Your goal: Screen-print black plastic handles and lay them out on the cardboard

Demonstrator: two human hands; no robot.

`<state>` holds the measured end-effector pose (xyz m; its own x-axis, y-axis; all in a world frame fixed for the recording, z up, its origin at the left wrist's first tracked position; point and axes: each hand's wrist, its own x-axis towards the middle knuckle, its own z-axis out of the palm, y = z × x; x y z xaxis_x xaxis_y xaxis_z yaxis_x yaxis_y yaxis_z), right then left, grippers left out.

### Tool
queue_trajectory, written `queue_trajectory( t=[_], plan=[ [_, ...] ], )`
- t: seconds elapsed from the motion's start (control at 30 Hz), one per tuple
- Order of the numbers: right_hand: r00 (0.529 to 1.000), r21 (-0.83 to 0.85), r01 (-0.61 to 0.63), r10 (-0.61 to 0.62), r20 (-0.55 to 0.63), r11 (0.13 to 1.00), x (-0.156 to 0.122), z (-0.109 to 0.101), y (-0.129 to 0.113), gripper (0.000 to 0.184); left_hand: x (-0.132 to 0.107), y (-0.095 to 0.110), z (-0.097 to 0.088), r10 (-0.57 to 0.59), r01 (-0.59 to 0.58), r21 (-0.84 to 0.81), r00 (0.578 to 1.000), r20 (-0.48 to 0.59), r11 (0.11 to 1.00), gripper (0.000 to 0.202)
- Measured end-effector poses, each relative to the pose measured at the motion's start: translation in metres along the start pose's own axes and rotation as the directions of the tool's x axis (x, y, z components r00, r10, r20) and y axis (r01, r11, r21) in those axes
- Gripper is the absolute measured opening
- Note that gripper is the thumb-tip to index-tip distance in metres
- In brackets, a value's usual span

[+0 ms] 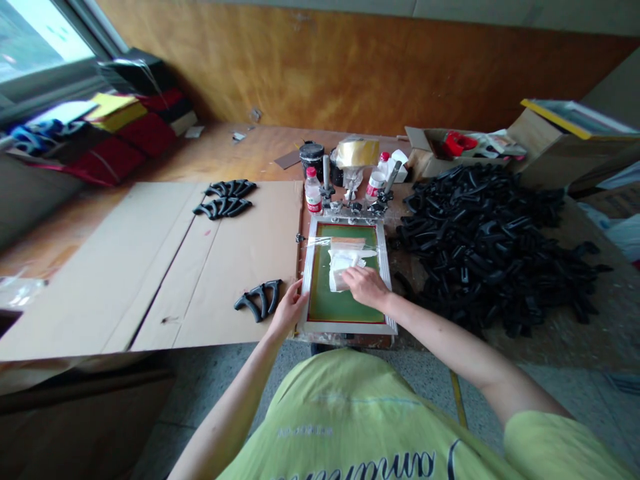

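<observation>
A silkscreen frame (391,303) with a green mesh and silver metal edges lies in front of me. My right hand (367,287) is over the mesh, its fingers closed on a crumpled white cloth or paper (343,267). Just beyond the cloth, a wooden-edged strip, perhaps a squeegee (349,243), rests on the mesh. At the frame's left edge is my left hand (291,307), fingers bent against the metal side. A few black curved plastic parts (260,300) sit on cardboard left of that hand. Metal hinge clamps (354,210) hold the frame's far end.
To the right is a large heap of black plastic parts (480,240). Behind the frame stand plastic bottles (313,191), a dark ink tub (313,159) and a tape roll (357,153). More black parts (225,199) lie in rows on the cardboard (150,267). An open box (430,150) is at the back right.
</observation>
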<state>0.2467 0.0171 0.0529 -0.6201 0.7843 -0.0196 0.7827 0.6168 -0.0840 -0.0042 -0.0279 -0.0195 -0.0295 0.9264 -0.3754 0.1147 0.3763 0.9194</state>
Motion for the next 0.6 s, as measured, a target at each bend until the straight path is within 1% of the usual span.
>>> queue_trajectory(
  t=[0.07,0.1,0.13,0.2,0.23,0.3,0.37,0.43,0.47,0.5,0.53,0.57,0.6],
  plan=[
    [0.996,0.032,0.082,-0.083,0.016,0.996,-0.009,0.010,-0.004,0.026,0.000,0.000,0.000,-0.005,0.005,-0.013,1.000,0.001,1.000,0.074],
    [0.995,0.058,0.096,-0.097,0.017,0.994,-0.011,0.012,-0.004,0.024,0.000,0.001,0.000,-0.008,0.008,-0.019,1.000,0.002,1.000,0.075],
    [0.997,0.086,0.081,-0.083,0.009,0.993,-0.012,0.012,-0.002,0.020,0.000,0.002,0.001,-0.011,0.011,-0.027,1.000,0.004,1.000,0.075],
    [0.999,0.138,-0.009,0.014,-0.040,0.990,-0.002,0.005,0.005,0.017,-0.002,0.008,0.001,-0.019,0.019,-0.046,1.000,0.017,0.999,0.078],
    [0.994,0.161,-0.068,0.081,-0.075,0.985,0.007,-0.002,0.010,0.021,-0.004,0.013,0.000,-0.023,0.024,-0.057,0.999,0.024,0.998,0.079],
    [0.970,0.191,-0.173,0.200,-0.135,0.966,0.030,-0.021,0.022,0.036,-0.009,0.026,-0.003,-0.025,0.028,-0.072,0.999,0.037,0.997,0.082],
    [0.942,0.202,-0.246,0.283,-0.179,0.948,0.048,-0.042,0.040,0.051,-0.015,0.045,-0.007,-0.012,0.015,-0.083,0.999,0.037,0.996,0.085],
    [0.898,0.239,-0.312,0.367,-0.242,0.920,0.053,-0.060,0.064,0.053,-0.021,0.067,-0.010,0.013,-0.009,-0.110,0.999,0.032,0.994,0.081],
    [0.861,0.278,-0.347,0.422,-0.284,0.896,0.050,-0.066,0.079,0.050,-0.024,0.078,-0.012,0.030,-0.026,-0.127,0.999,0.025,0.992,0.076],
    [0.811,0.326,-0.389,0.488,-0.323,0.862,0.044,-0.068,0.095,0.046,-0.025,0.090,-0.012,0.051,-0.049,-0.147,0.999,0.012,0.988,0.069],
    [0.754,0.374,-0.434,0.557,-0.347,0.820,0.035,-0.067,0.110,0.044,-0.025,0.102,-0.012,0.081,-0.081,-0.167,0.997,-0.008,0.983,0.063],
    [0.710,0.411,-0.469,0.610,-0.351,0.782,0.025,-0.062,0.124,0.043,-0.023,0.113,-0.010,0.122,-0.128,-0.190,0.992,-0.040,0.973,0.058],
    [0.690,0.432,-0.488,0.639,-0.341,0.758,0.015,-0.053,0.133,0.043,-0.021,0.125,-0.008,0.173,-0.187,-0.217,0.982,-0.080,0.958,0.057]
  ],
)
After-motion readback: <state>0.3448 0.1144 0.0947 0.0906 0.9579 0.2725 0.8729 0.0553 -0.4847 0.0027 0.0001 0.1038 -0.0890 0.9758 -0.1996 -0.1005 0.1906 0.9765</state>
